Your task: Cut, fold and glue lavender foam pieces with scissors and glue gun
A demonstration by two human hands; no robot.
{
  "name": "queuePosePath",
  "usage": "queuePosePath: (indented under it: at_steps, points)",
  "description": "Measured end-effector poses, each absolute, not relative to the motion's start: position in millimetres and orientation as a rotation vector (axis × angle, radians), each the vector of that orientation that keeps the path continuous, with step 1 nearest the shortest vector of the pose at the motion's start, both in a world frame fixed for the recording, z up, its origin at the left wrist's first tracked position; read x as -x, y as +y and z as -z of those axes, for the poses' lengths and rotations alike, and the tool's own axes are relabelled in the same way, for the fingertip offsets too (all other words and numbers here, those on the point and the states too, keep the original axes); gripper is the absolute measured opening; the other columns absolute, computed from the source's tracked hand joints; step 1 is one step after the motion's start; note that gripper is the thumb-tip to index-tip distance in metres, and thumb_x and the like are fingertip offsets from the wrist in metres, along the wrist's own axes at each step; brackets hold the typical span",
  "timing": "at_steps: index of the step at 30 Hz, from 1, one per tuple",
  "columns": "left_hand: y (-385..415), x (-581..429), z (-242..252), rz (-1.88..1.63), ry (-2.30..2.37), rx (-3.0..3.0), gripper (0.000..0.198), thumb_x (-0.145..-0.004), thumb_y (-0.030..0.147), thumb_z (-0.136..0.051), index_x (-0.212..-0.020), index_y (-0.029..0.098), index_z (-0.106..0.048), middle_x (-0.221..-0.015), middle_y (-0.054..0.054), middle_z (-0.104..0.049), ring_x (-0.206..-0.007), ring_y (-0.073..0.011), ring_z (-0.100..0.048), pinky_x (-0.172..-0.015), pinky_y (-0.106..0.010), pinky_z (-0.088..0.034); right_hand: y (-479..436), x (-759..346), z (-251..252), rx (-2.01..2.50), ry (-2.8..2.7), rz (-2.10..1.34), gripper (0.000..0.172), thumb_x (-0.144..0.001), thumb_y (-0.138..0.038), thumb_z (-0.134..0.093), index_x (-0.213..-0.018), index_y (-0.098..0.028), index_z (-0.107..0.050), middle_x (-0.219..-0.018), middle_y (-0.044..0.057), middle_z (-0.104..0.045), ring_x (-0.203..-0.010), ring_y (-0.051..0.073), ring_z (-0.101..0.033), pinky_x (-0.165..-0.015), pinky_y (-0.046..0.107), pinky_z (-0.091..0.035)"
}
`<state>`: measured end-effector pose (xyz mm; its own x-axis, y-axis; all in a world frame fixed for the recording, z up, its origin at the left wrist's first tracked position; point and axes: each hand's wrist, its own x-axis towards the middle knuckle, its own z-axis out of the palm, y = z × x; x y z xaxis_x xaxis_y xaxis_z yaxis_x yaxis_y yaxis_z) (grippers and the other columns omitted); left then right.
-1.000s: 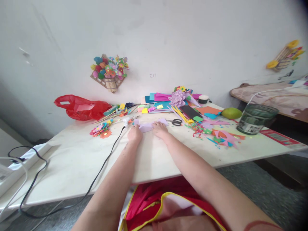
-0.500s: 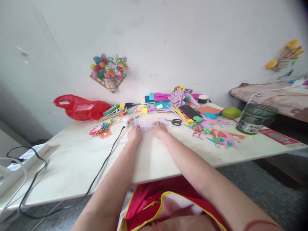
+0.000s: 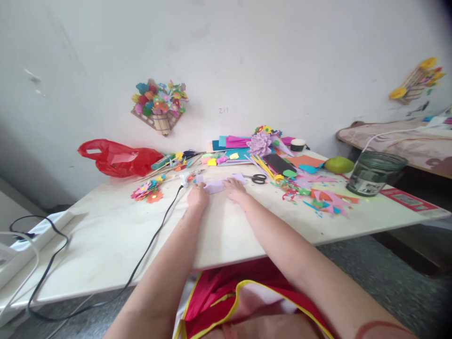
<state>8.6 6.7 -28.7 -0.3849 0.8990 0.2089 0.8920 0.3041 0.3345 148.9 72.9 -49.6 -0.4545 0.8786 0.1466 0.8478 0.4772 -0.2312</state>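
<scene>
A light purple strip of craft foam or paper (image 3: pixel 214 187) lies across the table between my two hands. My left hand (image 3: pixel 198 195) is closed at its left end, fingertips pinching the edge. Over the right end, my right hand (image 3: pixel 233 189) lies with fingers stretched out on the surface. Just beyond my left hand rests a white glue gun (image 3: pixel 185 179) with an orange part near its tip, its black cord trailing toward me. Black-handled scissors (image 3: pixel 259 179) lie right of my right hand, beside another light purple piece (image 3: pixel 240 178).
Foam flowers (image 3: pixel 147 189) and a red plastic bag (image 3: pixel 123 157) are at left. A purple flower (image 3: pixel 260 143), coloured sheets and a dark phone-like slab (image 3: pixel 280 165) lie behind. Scraps (image 3: pixel 328 202), a green fruit (image 3: pixel 339 165) and a glass jar (image 3: pixel 375 174) stand right. A power strip (image 3: pixel 38 240) sits at the left edge.
</scene>
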Motion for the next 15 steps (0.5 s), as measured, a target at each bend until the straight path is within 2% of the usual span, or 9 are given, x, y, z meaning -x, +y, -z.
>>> queuePosePath:
  at_steps: [7,11,15]
  points:
    - [7,-7,30,-0.605,2.512,-1.733,0.034,-0.081,0.028,-0.042,-0.113,0.023,-0.052,-0.118,-0.01,-0.052,-0.106,-0.0244,-0.052,-0.085,-0.035,-0.042,78,-161,49,1.521,-2.421,-0.155,0.042,-0.083,-0.02,-0.037,-0.124,-0.022,-0.046,-0.135,0.008,-0.038,-0.124,0.021,-0.031,-0.099,0.032,-0.025]
    - [5,-10,27,-0.6,2.518,-1.729,0.044,-0.08,0.044,-0.041,-0.116,0.02,-0.05,-0.118,-0.012,-0.051,-0.107,-0.0256,-0.051,-0.086,-0.035,-0.042,80,-165,49,1.555,-2.394,-0.138,0.041,-0.083,-0.021,-0.036,-0.123,-0.021,-0.048,-0.133,0.009,-0.04,-0.123,0.021,-0.033,-0.098,0.033,-0.026]
    - [5,-16,27,-0.6,2.557,-1.712,0.058,-0.073,0.057,-0.044,-0.118,0.02,-0.048,-0.118,-0.014,-0.05,-0.105,-0.0275,-0.051,-0.085,-0.037,-0.042,76,-162,48,1.61,-2.369,-0.136,0.042,-0.086,-0.033,-0.033,-0.124,-0.019,-0.047,-0.137,0.009,-0.035,-0.126,0.023,-0.027,-0.101,0.036,-0.021]
